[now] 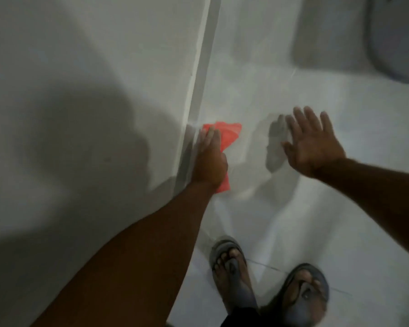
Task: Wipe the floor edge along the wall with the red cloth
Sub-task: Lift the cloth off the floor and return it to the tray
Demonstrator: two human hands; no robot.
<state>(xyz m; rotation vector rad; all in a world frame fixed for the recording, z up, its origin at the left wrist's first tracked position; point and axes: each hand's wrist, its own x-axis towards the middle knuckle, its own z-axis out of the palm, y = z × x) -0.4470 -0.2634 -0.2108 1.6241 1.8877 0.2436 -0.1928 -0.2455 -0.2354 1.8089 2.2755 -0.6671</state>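
Sandalled feet (265,279) stood at 6 o'clock while the left hand (209,159) pressed the cloth (229,134) to the floor edge.

Wiping looked mid-course, as a judgement: the left hand lay flat on the red cloth, fingers stretched and pressing down rather than pinching, with the cloth on the floor (281,220) touching the skirting (200,74) at the foot of the wall (80,67), near centre. The skirting ran on toward 12 o'clock, so that stretch probably remained; no dirt or wet streak could be told apart in the blur, so what was already clean is unknown. The right hand (313,142) hovered at 3 o'clock, fingers spread wide, holding nothing. Floor ahead along the edge lay open; a round grey object (397,38), blurred, sat at 1 o'clock, well apart from the edge.
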